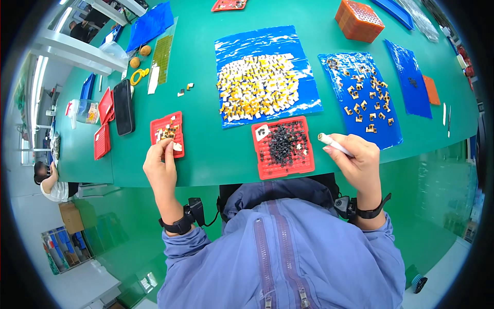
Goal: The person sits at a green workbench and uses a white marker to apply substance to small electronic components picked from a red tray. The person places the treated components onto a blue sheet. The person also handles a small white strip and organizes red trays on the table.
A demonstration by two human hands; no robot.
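**White stick (337,146) in the right hand (360,158), left hand (162,160) at a small tray (179,135)**

The right hand grasps the white stick between thumb and fingers, its brownish tip pointing left, toward the space between the hands. The left hand has thumb and fingertips close together at the near part of the small red tray; whether they pinch a piece I cannot tell. White and gold bits lie in that tray, just beyond the fingers.

Between the hands, nearer the right, a larger red tray (288,173) lies on the green tabletop (218,159) with a heap of black parts (282,146) and a few pale bits. Beyond it, ahead of both hands, white-and-yellow pieces (260,85) crowd a blue sheet (247,41).

Ahead of the right hand, gold parts (371,129) are scattered over a second blue sheet (388,139). Farther off stands an orange stack (356,23); out to that hand's right lie an orange card (432,90) and tweezers (448,121).

Ahead and left of the left hand are a black case (123,108) and, farther away, yellow scissors (137,76). A black strap (181,224) circles the left wrist; the right wears one too.
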